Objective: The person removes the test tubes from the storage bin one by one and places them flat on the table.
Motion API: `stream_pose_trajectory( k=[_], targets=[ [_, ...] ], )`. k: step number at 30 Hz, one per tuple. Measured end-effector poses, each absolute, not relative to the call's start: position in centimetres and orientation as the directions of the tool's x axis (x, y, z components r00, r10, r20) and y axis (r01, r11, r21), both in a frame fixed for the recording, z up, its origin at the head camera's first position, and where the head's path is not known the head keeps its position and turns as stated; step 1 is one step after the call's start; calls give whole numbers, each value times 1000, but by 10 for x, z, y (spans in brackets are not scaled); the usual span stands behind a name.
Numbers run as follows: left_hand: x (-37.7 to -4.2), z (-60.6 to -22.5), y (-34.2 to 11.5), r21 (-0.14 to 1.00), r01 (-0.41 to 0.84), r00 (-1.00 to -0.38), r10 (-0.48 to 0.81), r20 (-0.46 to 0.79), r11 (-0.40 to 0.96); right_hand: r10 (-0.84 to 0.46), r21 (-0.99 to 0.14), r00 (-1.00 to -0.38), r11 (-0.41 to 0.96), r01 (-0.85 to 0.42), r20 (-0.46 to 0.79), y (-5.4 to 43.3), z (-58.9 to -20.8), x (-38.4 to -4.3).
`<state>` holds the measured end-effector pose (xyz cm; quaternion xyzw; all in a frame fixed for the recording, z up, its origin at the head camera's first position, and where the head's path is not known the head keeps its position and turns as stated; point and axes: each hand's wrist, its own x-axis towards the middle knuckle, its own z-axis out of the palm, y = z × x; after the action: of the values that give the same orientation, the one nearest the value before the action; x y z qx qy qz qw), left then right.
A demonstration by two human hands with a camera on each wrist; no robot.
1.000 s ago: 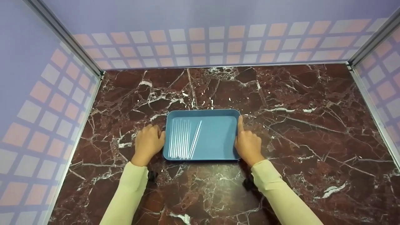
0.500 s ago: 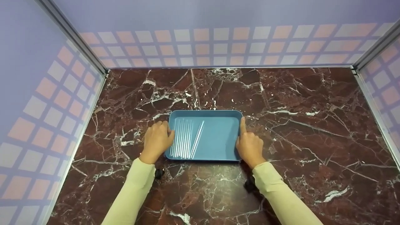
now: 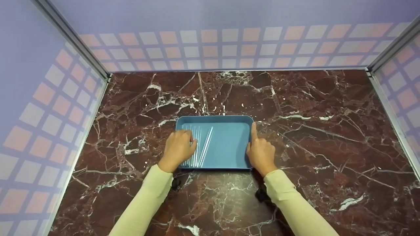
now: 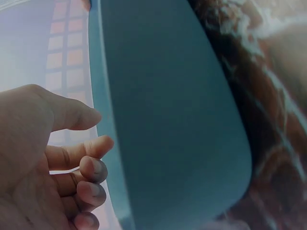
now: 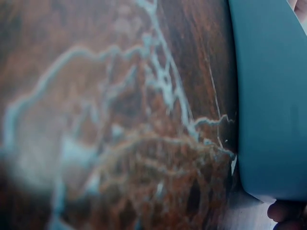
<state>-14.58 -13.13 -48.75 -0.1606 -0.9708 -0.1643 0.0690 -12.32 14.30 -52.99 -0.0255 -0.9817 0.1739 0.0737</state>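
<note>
A shallow blue tray [image 3: 229,146] lies on the marbled tabletop. Several thin clear rods [image 3: 197,152] are lined up in its left half, and a slanted clear rod [image 3: 206,143] lies just right of them. My left hand [image 3: 178,147] is over the left side of the tray and covers part of the row. Its thumb and loosely bent fingers show apart with nothing between them in the left wrist view, beyond the tray wall [image 4: 168,120]. My right hand [image 3: 262,152] holds the tray's right wall, index finger stretched along the rim.
Dark red marble [image 3: 311,147] with white veins surrounds the tray. Small white flecks [image 3: 223,108] are scattered behind it. Lilac panels [image 3: 210,19] with pink and white squares stand at the back, left and right.
My left hand has moved right, from beside the tray's left wall to over the rods. My right hand keeps its place on the right wall, and the tray stays put.
</note>
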Motion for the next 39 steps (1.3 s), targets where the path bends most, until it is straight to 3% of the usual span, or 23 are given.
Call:
stream_pose_trajectory(
  k=[15,26,39],
  targets=[
    [-150,-493,-107,296,402,-915,369,164,866,78,-332,-982,943,18,169,142,-528,-126],
    [-147,-503,-96,280,358,-933,349,85,891,63,-307,-983,952,8,170,142,-527,-120],
    [-147,-501,-90,239,358,-934,343,102,903,48,-299,-987,954,0,154,143,-525,-121]
  ],
)
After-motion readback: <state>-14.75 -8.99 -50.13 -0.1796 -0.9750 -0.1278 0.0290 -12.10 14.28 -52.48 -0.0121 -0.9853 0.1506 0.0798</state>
